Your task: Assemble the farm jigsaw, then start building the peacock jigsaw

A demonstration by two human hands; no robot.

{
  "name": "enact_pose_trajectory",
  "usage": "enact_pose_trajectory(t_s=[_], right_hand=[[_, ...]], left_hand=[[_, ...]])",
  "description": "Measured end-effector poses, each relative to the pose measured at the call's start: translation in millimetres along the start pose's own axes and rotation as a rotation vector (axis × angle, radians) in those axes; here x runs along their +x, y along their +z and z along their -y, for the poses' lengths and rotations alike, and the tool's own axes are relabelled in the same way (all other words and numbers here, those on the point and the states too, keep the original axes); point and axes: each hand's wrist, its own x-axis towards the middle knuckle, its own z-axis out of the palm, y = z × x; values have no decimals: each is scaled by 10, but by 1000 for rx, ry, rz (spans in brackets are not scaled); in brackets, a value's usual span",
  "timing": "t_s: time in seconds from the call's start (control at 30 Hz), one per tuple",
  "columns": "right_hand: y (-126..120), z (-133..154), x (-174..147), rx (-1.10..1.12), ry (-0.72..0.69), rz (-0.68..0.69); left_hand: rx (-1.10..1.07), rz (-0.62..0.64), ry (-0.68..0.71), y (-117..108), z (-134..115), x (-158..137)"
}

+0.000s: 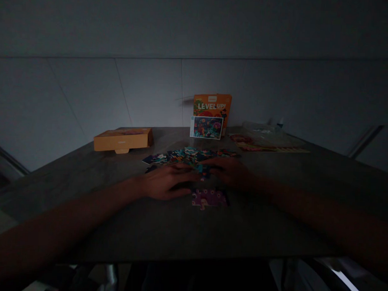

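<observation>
Dim head view of a grey, stone-patterned tabletop [114, 227]. Both forearms reach in from the near edge and meet at the centre. The left hand [165, 182] lies palm down, fingers spread flat on the table surface, at the near edge of a spread of dark, multicoloured jigsaw pieces [189, 156]. The right hand [229, 172] lies likewise palm down over the right part of the same spread, its fingertips close to those of the left hand. Whether either hand pinches a piece cannot be told in the low light; neither is clenched. Just nearer than the hands lies a small joined section of purple puzzle pieces [209, 198], apart from the main spread. Beyond the spread a small picture card with a white border [206, 127] leans against an upright orange puzzle box lettered "LEVEL UP!" [212, 104]. To the left rests a flat orange cardboard box part [122, 140]. To the right lies a clear plastic bag on a printed sheet [267, 139].
</observation>
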Motion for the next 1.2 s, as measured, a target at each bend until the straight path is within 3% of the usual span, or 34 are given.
enact_pose_trajectory(t_s=[0.13,0.3,0.83,1.2], right_hand=[[-5,-3,13,22,62,76],[27,-88,5,13,29,86],[77,-147,0,-48,-141,135],[5,-39,-5,-53,-90,184]], left_hand=[[8,4,-57,6,26,-11],[57,-13,-84,25,58,-25],[-23,7,-1,6,57,19],[-39,11,20,7,62,26]])
